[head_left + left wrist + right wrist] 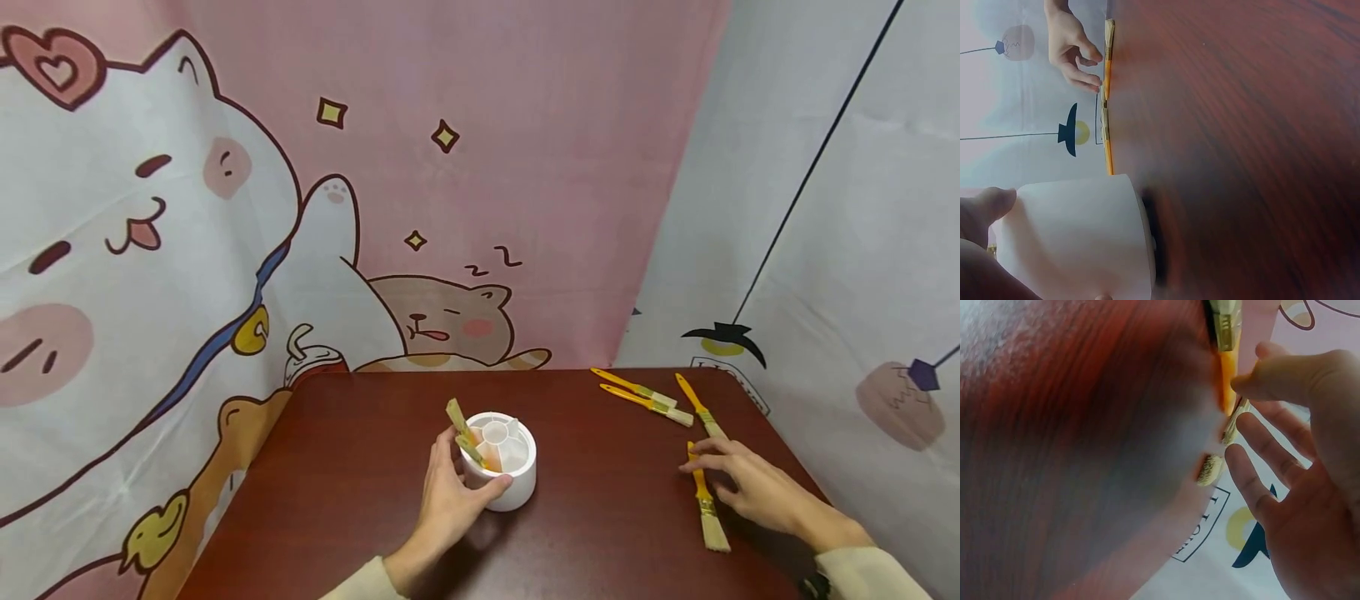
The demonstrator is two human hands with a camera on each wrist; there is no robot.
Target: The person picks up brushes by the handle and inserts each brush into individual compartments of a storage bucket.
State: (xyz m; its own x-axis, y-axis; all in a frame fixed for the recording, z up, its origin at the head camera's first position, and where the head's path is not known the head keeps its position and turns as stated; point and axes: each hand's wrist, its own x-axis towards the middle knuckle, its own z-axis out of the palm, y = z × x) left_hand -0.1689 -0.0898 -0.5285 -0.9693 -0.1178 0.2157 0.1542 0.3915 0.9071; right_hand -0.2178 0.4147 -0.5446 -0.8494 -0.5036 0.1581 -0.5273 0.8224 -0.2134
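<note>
Head view. Holder, white, round, compartmented: at the middle of the dark red table. Left hand: grip curled round the holder's left and near side. Standing brushes, two: leaning in the holder's left compartments, bristles up. Right hand: grip spread, fingers bent, over the near brush, yellow-handled; contact cannot be told. Far brush: lying just beyond that hand. Paired brushes, two: lying side by side near the table's back edge. Backdrop: cloth printed with cats.

Left wrist view. Holder's white wall, lower left, with left thumb against it; right hand beyond, beside a brush.

Right wrist view. Right thumb and fingers apart, just beside an orange-yellow handle; bristle ends beyond.
</note>
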